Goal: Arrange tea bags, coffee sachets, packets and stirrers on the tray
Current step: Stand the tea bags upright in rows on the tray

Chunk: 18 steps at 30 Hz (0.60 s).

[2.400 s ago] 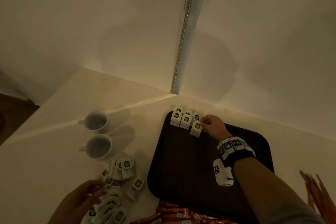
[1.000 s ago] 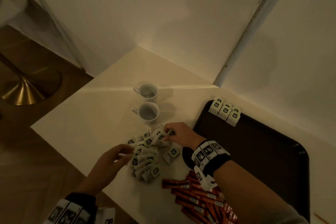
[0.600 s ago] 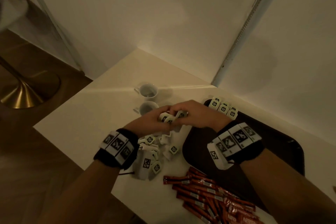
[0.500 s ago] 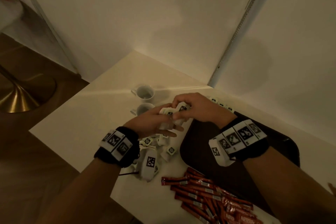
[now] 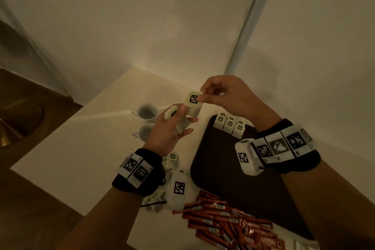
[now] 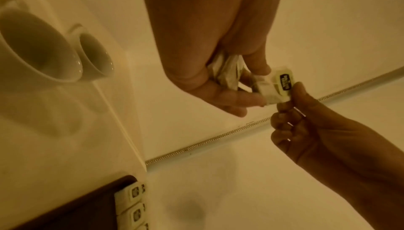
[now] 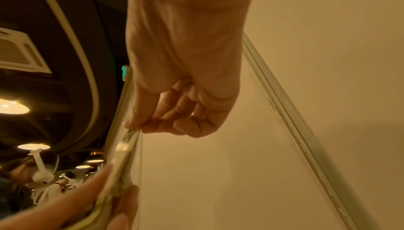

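**One tea bag drawn from the bunch, tray row waiting**

While the two white cups [image 5: 146,119] stand at the far left of the table [image 5: 81,148], well apart from the tray, the left hand [image 5: 170,130] is raised above the table just to their right, its fingers curled round a small bunch of tea bags [image 5: 174,115]. The right hand [image 5: 225,95] meets it from the other side and pinches a single tea bag [image 5: 193,100] by its printed tag end between thumb and forefinger — the other fingers are folded in.

These bags look featherlight, soft and a little crumpled, so I judge they will flex rather than hold shape; the stiffer tag end is the sensible place to hold, as a grip on the pouch could crush it or drag its neighbours out of the bunch.

Below the left wrist, more loose tea bags [image 5: 172,160] lie heaped on the table beside the tray's left edge. Farther right, the dark tray [image 5: 213,178] carries a short row of tea bags [image 5: 230,126] at its far left corner, leaning close together; the rest of its surface is bare. Red coffee sachets [image 5: 223,219] sprawl at the tray's near edge, some overlapping the rim. A careless placing could tip that leaning row, I think — otherwise nothing blocks the way.
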Each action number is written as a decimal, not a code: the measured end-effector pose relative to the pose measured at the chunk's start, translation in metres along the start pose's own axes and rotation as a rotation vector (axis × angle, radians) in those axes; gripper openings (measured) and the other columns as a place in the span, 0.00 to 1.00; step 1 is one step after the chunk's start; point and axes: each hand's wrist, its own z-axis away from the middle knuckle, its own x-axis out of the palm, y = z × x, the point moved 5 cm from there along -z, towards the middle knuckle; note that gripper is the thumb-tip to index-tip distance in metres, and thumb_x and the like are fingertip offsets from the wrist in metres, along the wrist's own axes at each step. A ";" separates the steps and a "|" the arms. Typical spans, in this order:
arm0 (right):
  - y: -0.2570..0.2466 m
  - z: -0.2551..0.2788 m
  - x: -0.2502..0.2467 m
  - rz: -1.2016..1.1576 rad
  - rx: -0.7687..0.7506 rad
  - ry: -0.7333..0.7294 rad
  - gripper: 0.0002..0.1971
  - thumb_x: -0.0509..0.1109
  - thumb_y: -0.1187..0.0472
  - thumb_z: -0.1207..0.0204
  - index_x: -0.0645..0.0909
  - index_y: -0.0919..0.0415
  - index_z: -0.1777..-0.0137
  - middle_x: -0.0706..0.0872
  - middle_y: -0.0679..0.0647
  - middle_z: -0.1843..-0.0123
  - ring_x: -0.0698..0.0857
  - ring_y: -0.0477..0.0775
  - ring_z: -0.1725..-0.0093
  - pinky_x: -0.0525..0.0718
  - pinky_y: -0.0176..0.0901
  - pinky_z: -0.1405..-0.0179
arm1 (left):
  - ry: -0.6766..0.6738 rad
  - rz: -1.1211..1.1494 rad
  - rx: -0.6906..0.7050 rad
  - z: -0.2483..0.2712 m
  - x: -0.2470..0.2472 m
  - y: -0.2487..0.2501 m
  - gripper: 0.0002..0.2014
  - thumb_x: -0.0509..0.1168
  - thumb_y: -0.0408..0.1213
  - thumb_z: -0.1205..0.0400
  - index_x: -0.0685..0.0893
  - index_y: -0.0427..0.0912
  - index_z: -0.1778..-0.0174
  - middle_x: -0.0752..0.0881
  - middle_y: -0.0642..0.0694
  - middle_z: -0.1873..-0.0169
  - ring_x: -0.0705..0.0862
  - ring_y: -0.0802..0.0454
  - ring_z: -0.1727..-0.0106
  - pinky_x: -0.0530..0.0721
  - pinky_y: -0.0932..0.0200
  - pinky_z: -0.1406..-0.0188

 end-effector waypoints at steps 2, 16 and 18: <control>-0.016 0.000 -0.008 0.044 -0.044 0.013 0.06 0.78 0.55 0.31 0.85 0.55 0.62 0.82 0.45 0.70 0.77 0.39 0.70 0.73 0.25 0.67 | 0.004 0.064 0.018 -0.002 0.005 0.001 0.09 0.67 0.47 0.26 0.80 0.49 0.53 0.89 0.49 0.54 0.88 0.53 0.54 0.81 0.64 0.71; -0.037 -0.003 -0.013 0.380 -0.154 0.072 0.22 0.65 0.46 0.20 0.83 0.61 0.69 0.75 0.48 0.80 0.74 0.46 0.78 0.70 0.35 0.74 | -0.085 0.100 0.010 0.007 0.031 0.007 0.07 0.68 0.40 0.29 0.82 0.46 0.56 0.88 0.51 0.63 0.83 0.57 0.68 0.72 0.70 0.81; -0.033 -0.002 -0.012 0.360 -0.103 0.037 0.22 0.63 0.44 0.20 0.87 0.60 0.62 0.82 0.54 0.74 0.80 0.49 0.75 0.77 0.41 0.70 | -0.065 0.036 0.022 0.006 0.030 0.009 0.10 0.68 0.41 0.29 0.82 0.45 0.53 0.87 0.51 0.64 0.83 0.57 0.68 0.72 0.69 0.79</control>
